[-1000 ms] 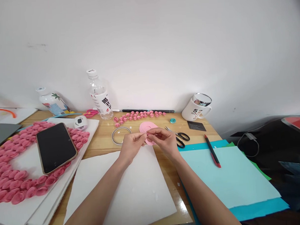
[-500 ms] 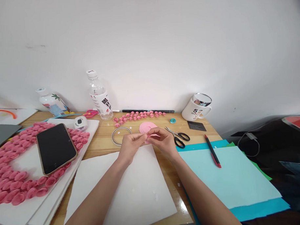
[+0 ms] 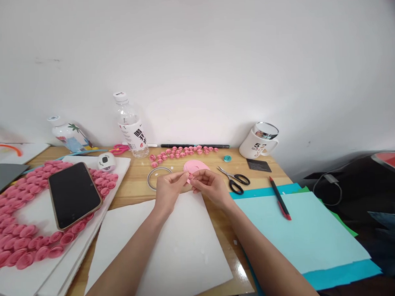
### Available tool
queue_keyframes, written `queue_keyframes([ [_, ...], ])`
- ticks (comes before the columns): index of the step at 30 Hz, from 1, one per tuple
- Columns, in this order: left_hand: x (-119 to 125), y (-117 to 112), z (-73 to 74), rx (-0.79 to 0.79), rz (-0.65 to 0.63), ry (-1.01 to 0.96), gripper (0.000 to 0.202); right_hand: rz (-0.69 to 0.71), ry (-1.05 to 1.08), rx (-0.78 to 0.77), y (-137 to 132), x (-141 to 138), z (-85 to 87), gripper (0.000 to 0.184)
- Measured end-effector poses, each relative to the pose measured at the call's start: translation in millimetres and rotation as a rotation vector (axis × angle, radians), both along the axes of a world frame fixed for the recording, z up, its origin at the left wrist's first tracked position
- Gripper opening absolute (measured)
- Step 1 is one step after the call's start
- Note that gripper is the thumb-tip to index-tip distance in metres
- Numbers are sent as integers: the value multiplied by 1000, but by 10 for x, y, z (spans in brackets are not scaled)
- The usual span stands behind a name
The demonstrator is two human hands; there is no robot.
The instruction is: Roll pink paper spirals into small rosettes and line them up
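Between my two hands is a small rolled pink paper flower, above the far edge of a white sheet. My left hand pinches it between thumb and fingertips. Meeting it from the other side, my right hand has its fingertips closed on the same pink paper. Part of the paper is hidden by the fingers. Just behind lies a pink paper disc with cut rings. Scissors with black handles rest right of my right hand, and a roll of tape lies left of my left hand.
Several pink paper flowers line the back near a black pen. A bottle, a white mug and a teal paper curl stand around. Left, a phone lies on a flower-covered board; right, blue sheets.
Both hands have shifted slightly left, and the fingertips are a little further apart. More of the pink paper flower and of the disc behind now shows.
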State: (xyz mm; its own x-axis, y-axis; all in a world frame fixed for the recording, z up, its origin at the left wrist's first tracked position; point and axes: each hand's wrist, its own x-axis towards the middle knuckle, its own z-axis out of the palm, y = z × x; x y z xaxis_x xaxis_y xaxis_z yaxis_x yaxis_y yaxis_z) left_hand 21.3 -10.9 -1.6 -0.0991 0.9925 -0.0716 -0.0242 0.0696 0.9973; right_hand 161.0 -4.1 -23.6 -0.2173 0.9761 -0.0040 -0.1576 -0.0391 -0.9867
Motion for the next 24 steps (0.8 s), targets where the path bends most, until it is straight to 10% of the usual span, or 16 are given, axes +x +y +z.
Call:
queue_keyframes([
  [9,23,-48,93,60,-95,149,19,-221,70,36,11,71,26,30],
  [24,48,-28,-42,166,-144,250,15,-189,-5,116,2,56,44,31],
])
